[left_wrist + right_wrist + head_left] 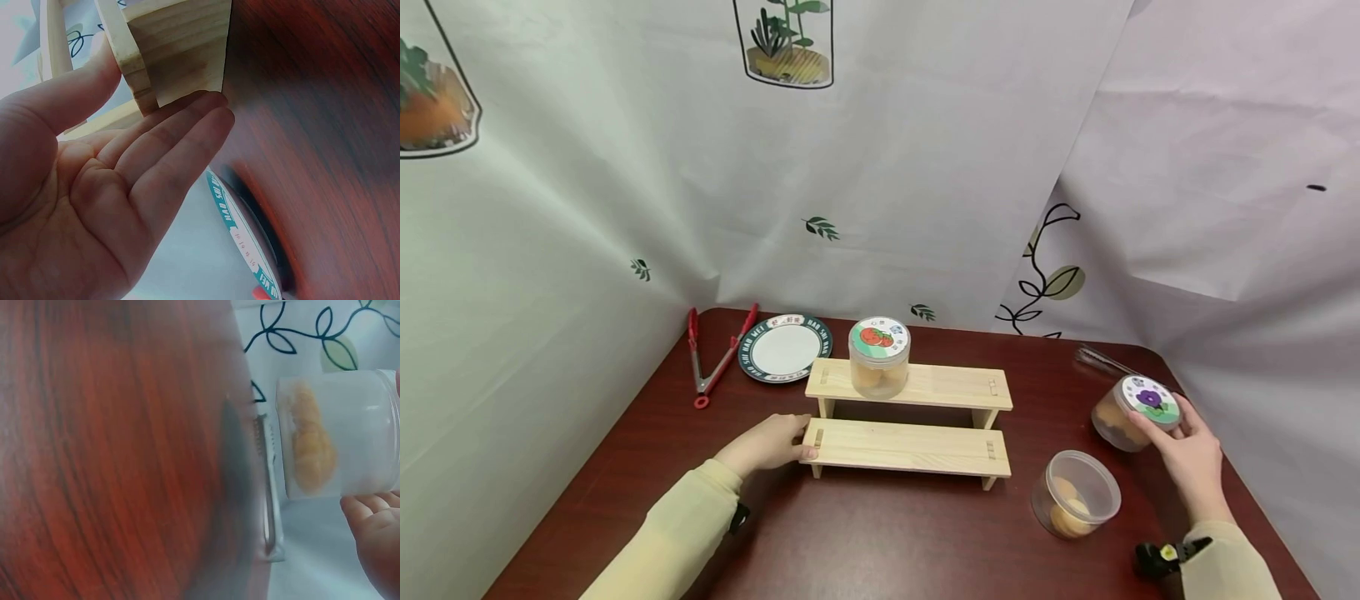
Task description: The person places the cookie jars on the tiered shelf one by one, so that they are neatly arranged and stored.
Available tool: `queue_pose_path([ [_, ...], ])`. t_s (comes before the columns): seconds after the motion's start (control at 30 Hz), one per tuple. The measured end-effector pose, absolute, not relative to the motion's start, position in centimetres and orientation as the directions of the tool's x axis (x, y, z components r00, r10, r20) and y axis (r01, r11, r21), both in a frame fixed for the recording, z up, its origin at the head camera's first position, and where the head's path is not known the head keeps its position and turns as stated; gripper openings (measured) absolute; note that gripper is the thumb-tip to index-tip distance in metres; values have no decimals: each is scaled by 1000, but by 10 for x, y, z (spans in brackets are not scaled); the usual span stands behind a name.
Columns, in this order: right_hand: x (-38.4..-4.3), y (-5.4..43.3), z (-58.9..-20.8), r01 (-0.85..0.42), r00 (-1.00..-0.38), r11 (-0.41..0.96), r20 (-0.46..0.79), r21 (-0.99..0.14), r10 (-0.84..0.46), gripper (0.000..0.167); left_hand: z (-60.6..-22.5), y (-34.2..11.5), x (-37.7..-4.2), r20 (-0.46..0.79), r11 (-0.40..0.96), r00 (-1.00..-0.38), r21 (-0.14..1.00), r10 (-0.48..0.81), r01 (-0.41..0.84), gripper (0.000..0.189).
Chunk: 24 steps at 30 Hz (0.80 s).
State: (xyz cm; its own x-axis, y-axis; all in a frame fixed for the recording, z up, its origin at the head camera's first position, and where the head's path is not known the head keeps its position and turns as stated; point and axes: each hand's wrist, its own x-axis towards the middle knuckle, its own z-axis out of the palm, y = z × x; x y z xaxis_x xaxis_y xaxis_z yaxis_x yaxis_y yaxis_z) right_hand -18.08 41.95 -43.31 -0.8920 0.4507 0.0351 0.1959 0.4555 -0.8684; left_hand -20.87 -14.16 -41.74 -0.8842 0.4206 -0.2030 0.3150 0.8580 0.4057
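Observation:
At the right side of the table, my right hand (1187, 446) grips a clear plastic jar (1116, 423) by its lid end, which has a purple flower label. The jar tilts and holds brown, cookie-like pieces; in the right wrist view, a gap shows between its base and the table. My left hand (772, 443) holds the left end of a two-tier wooden display stand (910, 447) at the lower step, thumb at the front, fingers extended along the end. On the upper step stands a jar with a tomato label (880, 358). A lidless jar (1075, 493) with round cookies stands nearer me.
Behind the stand's left end lies a plate (785, 348) with a dark green rim. Red-handled tongs (715, 360) lie left of it. Metal tongs (1105, 360) lie near the back right. Patterned white cloth (880, 167) hangs around the table.

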Motion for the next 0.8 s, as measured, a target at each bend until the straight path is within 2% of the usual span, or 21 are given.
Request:
queue_pose_path([
  [0.43, -181, 404, -414, 161, -903, 505, 79, -848, 421, 79, -417, -143, -210, -188, 853, -884, 409, 428, 325, 57],
  [0.8, -180, 381, -391, 62, -924, 554, 162, -830, 345, 78, -418, -142, -208, -189, 847, -882, 421, 431, 324, 55],
])
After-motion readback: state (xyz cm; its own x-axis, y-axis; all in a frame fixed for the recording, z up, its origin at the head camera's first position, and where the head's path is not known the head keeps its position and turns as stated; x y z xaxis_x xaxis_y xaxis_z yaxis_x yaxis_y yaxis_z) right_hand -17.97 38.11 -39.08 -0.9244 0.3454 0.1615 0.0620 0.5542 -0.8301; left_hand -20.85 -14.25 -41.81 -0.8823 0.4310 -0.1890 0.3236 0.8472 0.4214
